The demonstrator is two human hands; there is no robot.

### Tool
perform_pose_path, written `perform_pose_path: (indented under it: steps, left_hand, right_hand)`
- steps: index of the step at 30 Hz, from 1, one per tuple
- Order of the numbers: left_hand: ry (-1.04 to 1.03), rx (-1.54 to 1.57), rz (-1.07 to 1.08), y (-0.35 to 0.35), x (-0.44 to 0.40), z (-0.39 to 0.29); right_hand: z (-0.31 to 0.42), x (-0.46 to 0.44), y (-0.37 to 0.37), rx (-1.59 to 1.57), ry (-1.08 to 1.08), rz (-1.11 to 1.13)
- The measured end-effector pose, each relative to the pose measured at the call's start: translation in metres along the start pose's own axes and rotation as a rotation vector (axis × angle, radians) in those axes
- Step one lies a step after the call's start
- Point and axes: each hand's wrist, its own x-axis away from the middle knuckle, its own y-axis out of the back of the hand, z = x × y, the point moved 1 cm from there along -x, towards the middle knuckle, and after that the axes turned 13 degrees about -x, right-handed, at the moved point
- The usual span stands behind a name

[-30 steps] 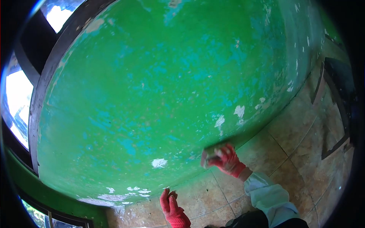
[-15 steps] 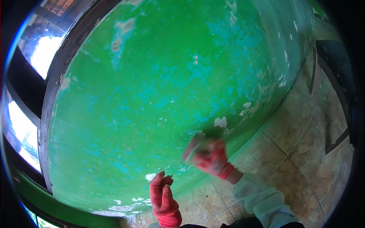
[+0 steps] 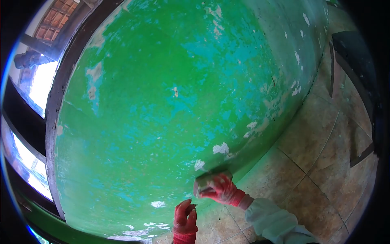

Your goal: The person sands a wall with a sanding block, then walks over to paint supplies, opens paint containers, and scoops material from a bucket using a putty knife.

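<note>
My right hand (image 3: 221, 189), in a red-and-white work glove, grips a flat sanding block (image 3: 198, 188) with a brownish face. The block lies against the lower part of the green wall (image 3: 134, 122), just below a bare white patch (image 3: 220, 149). Most of the block is hidden by the glove and shadow. To the left and lower, my left hand (image 3: 185, 221) wears a red glove. Its fingers are loosely bent and apart, with nothing visible in them, close to the wall's foot. Blue older paint and pale chipped spots show through the green.
A tiled floor (image 3: 308, 162) meets the wall along the right and bottom. Dark furniture (image 3: 355, 61) stands at the far right, with a dark angled leg (image 3: 361, 155) on the tiles. A dark wooden window frame (image 3: 52, 118) borders the wall at left.
The view has shifted, and the wall's patches sit further left and lower. My right hand with the sanding block appears lower in view. My left hand is lower, its fingers more bent.
</note>
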Motion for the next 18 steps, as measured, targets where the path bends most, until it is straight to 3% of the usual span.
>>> perform_pose_path:
  steps: [3, 6, 8, 9, 11, 12, 13, 14, 15, 16, 17, 18]
  left_hand:
    - [0.01, 0.003, 0.018, 0.002, -0.001, 0.014]
    - [0.104, 0.037, 0.013, 0.017, 0.005, 0.026]
    - [0.195, 0.013, 0.0, 0.03, 0.012, 0.033]
    - [0.201, 0.018, 0.005, 0.032, 0.013, 0.033]
    - [0.288, 0.1, 0.017, 0.032, 0.016, 0.032]
    - [0.29, 0.101, 0.027, 0.028, 0.013, 0.028]
    - [0.249, 0.117, -0.006, 0.02, 0.007, 0.021]
    - [0.206, 0.133, -0.042, 0.011, 0.0, 0.011]
    - [0.211, 0.148, -0.041, 0.002, -0.005, -0.001]
    - [0.216, 0.146, -0.036, -0.006, -0.01, -0.009]
    - [0.163, 0.106, 0.016, -0.014, -0.013, -0.016]
    - [0.103, 0.069, 0.067, -0.022, -0.015, -0.019]
  right_hand:
    - [-0.039, -0.008, 0.027, 0.036, -0.186, -0.06]
    - [-0.1, -0.025, 0.083, 0.293, -0.437, -0.421]
    - [-0.15, -0.003, 0.108, 0.506, -0.55, -0.544]
    - [-0.177, 0.021, 0.113, 0.758, -0.573, -0.473]
    - [-0.206, 0.066, 0.102, 2.011, -0.457, 0.067]
    - [-0.19, 0.059, 0.086, 1.947, -0.445, -0.093]
    - [-0.155, 0.037, 0.08, 1.488, -0.497, -0.247]
    - [-0.109, 0.004, 0.07, 0.637, -0.532, -0.534]
    - [-0.072, -0.014, 0.06, 0.228, -0.534, -0.626]
    - [-0.04, -0.016, 0.043, 0.126, -0.437, -0.545]
    - [-0.022, -0.005, 0.029, 0.098, -0.206, -0.268]
    - [-0.022, 0.001, 0.025, 0.094, -0.086, -0.134]
